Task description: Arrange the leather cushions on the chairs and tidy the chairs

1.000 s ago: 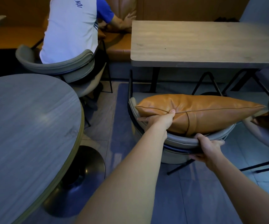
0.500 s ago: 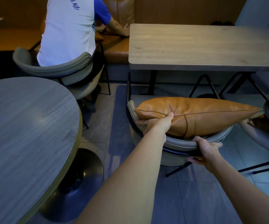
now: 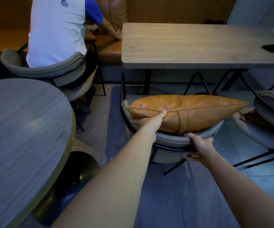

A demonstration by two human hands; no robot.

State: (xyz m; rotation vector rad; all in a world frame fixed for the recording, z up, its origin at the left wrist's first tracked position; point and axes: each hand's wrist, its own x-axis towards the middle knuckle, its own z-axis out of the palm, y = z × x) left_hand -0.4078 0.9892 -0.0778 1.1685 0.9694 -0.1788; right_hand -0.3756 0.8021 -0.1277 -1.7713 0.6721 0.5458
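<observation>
**Both hands clamped: cushion and chair back**

Your left hand (image 3: 151,119) is closed on the near left edge of the tan leather cushion (image 3: 187,111), thumb on top along the seam, fingers curled beneath. Your right hand (image 3: 198,145) wraps the curved grey backrest of the chair (image 3: 170,140), fingers folded under its rim. The cushion lies lengthwise across that backrest, in front of the rectangular counter (image 3: 190,45). Blue lettering on the seated person's white shirt (image 3: 55,30) is cut off; you cannot read it.
</observation>
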